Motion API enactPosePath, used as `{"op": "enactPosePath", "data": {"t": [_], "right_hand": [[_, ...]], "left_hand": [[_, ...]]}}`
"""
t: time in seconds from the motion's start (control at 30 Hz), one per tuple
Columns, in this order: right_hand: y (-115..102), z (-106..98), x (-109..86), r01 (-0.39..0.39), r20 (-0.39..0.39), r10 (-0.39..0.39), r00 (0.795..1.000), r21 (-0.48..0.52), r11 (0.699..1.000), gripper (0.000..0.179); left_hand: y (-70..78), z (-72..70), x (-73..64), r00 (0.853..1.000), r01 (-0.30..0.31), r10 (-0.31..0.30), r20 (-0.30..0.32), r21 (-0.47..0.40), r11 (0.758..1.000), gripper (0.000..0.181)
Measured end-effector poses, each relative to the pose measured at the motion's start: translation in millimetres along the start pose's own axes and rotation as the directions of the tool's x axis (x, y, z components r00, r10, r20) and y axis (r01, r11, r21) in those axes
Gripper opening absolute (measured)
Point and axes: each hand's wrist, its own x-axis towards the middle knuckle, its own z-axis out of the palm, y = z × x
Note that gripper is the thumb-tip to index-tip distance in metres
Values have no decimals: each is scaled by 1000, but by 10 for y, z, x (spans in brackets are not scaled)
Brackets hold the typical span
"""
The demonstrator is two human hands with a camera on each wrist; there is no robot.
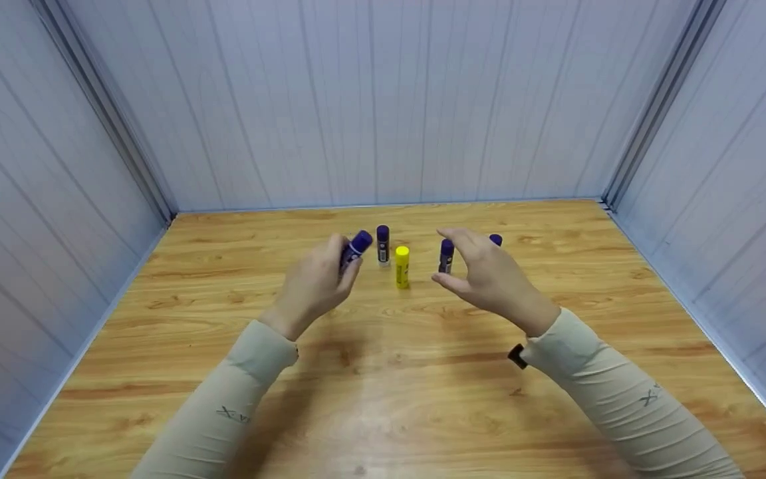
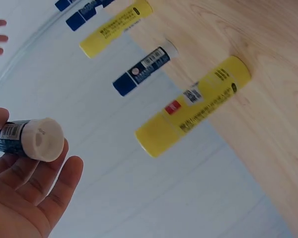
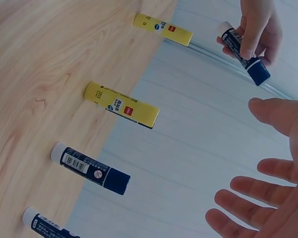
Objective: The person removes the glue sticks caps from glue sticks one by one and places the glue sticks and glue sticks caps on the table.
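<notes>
My left hand [image 1: 316,276] grips a dark blue glue stick [image 1: 356,247], lifted and tilted; its white base [image 2: 44,140] shows in the left wrist view. My right hand [image 1: 493,276] is spread with nothing in it, thumb and fingers apart around a standing blue glue stick [image 1: 446,255] in the head view. The right wrist view shows the fingers apart from that stick [image 3: 92,168]. Between the hands stand a yellow glue stick [image 1: 402,268] and, farther back, a blue glue stick [image 1: 383,246]. Another yellow glue stick [image 2: 193,106] is hidden behind my left hand in the head view.
A further blue glue stick [image 1: 495,239] stands behind my right hand, mostly hidden. The wooden tabletop [image 1: 396,392] is bounded by a pale back panel [image 1: 396,106] and side panels [image 1: 24,219]. A small black object [image 1: 517,356] sits at my right cuff.
</notes>
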Motion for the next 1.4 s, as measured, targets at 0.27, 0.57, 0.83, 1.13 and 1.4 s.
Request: {"op": "enactPosePath", "data": {"t": [0.27, 0.57, 0.83, 1.13, 1.4], "right_hand": [[-35, 22, -5, 79, -3, -79, 997, 16, 997, 69], [-119, 109, -40, 172, 31, -171, 985, -28, 985, 64], [-174, 182, -82, 247, 24, -246, 969, -54, 967, 52], [-170, 218, -99, 281, -4, -281, 960, -7, 960, 36], [-166, 235, -103, 303, -82, -298, 951, 56, 951, 27]], "left_hand": [[221, 94, -13, 982, -187, 187, 21, 188, 964, 34], [413, 159, -30, 945, -320, 325, 33, 289, 902, 38], [501, 230, -67, 921, -373, 389, 16, 320, 871, 33], [538, 281, -98, 913, -387, 408, -4, 307, 870, 32], [611, 290, -69, 948, -313, 315, 52, 339, 887, 44]]}}
